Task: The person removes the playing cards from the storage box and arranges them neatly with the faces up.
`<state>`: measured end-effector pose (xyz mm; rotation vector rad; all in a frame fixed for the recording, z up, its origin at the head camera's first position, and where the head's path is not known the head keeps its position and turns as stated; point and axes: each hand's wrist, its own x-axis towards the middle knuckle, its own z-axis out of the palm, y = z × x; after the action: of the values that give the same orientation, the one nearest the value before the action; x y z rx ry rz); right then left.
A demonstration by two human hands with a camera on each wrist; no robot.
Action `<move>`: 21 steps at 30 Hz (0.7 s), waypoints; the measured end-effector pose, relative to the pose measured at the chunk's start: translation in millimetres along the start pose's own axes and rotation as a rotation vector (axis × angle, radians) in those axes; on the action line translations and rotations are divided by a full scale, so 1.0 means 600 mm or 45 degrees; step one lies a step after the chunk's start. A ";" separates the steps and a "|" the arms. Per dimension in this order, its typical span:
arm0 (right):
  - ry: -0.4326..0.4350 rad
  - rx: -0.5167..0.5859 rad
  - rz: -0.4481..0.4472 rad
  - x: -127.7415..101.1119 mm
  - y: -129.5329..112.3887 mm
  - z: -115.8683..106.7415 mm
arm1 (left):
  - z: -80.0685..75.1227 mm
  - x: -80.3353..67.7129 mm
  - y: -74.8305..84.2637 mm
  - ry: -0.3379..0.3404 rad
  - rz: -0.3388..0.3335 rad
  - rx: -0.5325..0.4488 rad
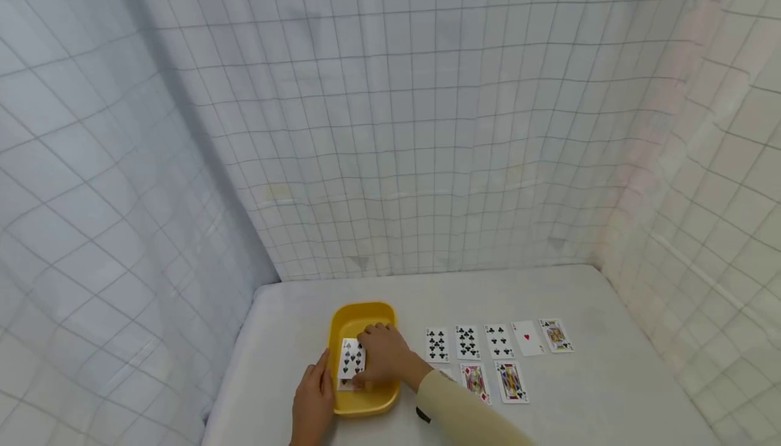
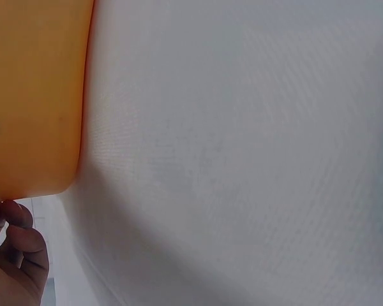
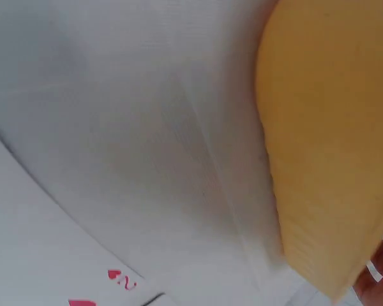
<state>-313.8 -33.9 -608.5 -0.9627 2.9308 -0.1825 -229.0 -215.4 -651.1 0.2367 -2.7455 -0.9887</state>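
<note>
A yellow tray (image 1: 361, 313) sits on the white table, left of centre. My left hand (image 1: 313, 399) is at its left side, thumb against the rim; in the left wrist view its curled fingers (image 2: 20, 252) lie under the tray's orange-yellow wall (image 2: 32, 95). My right hand (image 1: 382, 355) reaches into the tray, fingers curled on a face-up spade card (image 1: 351, 358) that lies over other cards. The right wrist view shows the tray's outer wall (image 3: 325, 127) and a red heart card (image 3: 51, 261) on the cloth.
To the right of the tray lie two rows of face-up cards: three club cards (image 1: 466, 341), an ace of hearts (image 1: 527, 337) and a king (image 1: 556, 335), with two court cards (image 1: 511, 381) in front. Gridded white cloth walls (image 1: 390, 127) enclose the table.
</note>
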 end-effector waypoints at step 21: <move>0.255 0.247 0.409 -0.324 0.308 -0.080 | -0.009 0.015 -0.001 0.026 0.042 -0.005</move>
<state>-270.5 233.8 -582.2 -0.4647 3.1170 -0.5635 -236.4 -221.3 -646.4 0.1989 -2.7198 -0.9779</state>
